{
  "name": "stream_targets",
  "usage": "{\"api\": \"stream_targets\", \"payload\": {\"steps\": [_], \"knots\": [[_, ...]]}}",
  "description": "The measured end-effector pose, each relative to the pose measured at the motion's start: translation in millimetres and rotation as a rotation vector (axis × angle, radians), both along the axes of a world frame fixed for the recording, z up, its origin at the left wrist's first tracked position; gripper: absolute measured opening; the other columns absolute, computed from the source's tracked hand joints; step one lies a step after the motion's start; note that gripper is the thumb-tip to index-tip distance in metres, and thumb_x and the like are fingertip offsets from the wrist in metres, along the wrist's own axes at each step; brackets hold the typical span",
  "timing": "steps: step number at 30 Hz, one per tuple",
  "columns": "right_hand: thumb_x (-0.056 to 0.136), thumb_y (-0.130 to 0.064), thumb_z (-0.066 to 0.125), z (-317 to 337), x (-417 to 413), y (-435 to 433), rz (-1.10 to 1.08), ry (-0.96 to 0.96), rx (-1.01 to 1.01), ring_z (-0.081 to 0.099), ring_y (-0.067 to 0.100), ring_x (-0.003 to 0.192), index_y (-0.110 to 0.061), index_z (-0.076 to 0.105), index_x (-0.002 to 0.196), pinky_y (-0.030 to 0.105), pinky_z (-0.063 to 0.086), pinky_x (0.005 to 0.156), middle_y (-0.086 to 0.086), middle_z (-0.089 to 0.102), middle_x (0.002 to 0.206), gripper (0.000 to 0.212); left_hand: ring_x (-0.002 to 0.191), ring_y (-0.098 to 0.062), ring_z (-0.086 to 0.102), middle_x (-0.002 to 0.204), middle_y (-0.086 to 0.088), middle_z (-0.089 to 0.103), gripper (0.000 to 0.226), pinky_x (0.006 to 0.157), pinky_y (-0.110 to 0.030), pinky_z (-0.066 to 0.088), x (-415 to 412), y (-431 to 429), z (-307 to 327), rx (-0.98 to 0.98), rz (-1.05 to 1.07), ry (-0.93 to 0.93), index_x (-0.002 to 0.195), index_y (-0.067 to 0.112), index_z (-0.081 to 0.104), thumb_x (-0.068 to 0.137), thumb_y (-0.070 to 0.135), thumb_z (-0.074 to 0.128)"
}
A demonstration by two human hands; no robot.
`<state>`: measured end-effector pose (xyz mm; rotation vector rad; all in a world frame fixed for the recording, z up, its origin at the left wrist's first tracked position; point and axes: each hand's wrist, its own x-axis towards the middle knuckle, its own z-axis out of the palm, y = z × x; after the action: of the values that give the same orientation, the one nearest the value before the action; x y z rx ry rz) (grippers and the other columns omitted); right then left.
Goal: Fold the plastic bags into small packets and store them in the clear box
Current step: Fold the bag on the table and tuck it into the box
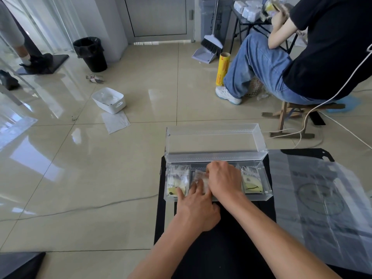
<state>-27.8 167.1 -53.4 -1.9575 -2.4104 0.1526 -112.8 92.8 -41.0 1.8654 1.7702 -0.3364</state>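
Note:
The clear box [267, 190] stands on a black table [221, 238] with its lid [215, 141] swung back. One folded packet [177, 180] lies in its left end and another with a yellow smiley [251, 182] in its right end. Between them sits a third folded packet [200, 179]. My right hand [223, 178] presses down on it from above, fingers curled over it. My left hand [195, 206] reaches over the box's front wall, fingers spread and touching that middle packet. A flat unfolded plastic bag [322, 198] with a smiley print lies on the table to the right.
A seated person in jeans [271, 63] is at the far right beside a yellow film roll [222, 69]. On the tiled floor lie a white bin [109, 99], a black trash can [90, 53], a broom with dustpan [209, 47] and cables [80, 208].

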Motion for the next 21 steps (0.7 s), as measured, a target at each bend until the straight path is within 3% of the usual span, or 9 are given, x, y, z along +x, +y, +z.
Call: {"api": "stream_targets", "payload": {"steps": [8,12,15,17,21], "knots": [[0.099,-0.025,0.060,23.1,17.4,-4.0,0.083,0.195,-0.068,0.072,0.023,0.099,-0.022,0.080,0.101,0.034,0.057,0.080,-0.001,0.078,0.105,0.021,0.161,-0.027,0.003,0.174,-0.011,0.002,0.075,0.128,-0.052,-0.001,10.6,-26.9,21.5,0.219,-0.026,0.043,0.165,0.010,0.005,0.100,0.019,0.043],[0.102,-0.027,0.055,35.5,28.8,-9.3,0.097,0.313,-0.071,0.069,0.025,0.082,-0.019,0.075,0.087,0.033,0.054,0.068,-0.003,0.075,0.084,0.026,0.159,-0.033,0.014,0.170,-0.020,0.017,0.067,0.128,-0.047,0.009,12.8,-39.1,36.3,0.266,-0.031,0.062,0.160,0.004,0.018,0.099,0.015,0.044],[0.102,-0.026,0.054,49.8,46.1,-14.6,0.046,0.402,-0.065,0.071,0.021,0.082,-0.024,0.077,0.092,0.034,0.058,0.068,-0.005,0.077,0.086,0.025,0.128,-0.031,0.055,0.135,-0.012,0.055,0.036,0.109,-0.036,0.039,19.6,-52.3,48.8,0.307,-0.028,-0.008,0.132,0.007,0.049,0.097,0.015,0.043],[0.101,-0.027,0.056,56.4,62.4,-19.6,-0.021,0.416,-0.049,0.071,0.019,0.085,-0.026,0.078,0.098,0.034,0.059,0.071,-0.007,0.077,0.092,0.023,0.113,-0.030,0.060,0.123,-0.010,0.060,0.024,0.096,-0.037,0.043,26.1,-62.9,53.6,0.279,-0.041,-0.059,0.117,0.008,0.055,0.100,0.018,0.042],[0.099,-0.019,0.057,60.4,114.4,-27.0,-0.246,0.312,-0.030,0.067,0.019,0.076,-0.018,0.072,0.090,0.033,0.056,0.062,0.000,0.073,0.085,0.018,0.108,-0.036,0.062,0.119,-0.015,0.063,0.025,0.084,-0.040,0.045,36.4,-77.5,56.5,0.111,-0.081,-0.066,0.110,0.005,0.059,0.104,0.023,0.042]]}}
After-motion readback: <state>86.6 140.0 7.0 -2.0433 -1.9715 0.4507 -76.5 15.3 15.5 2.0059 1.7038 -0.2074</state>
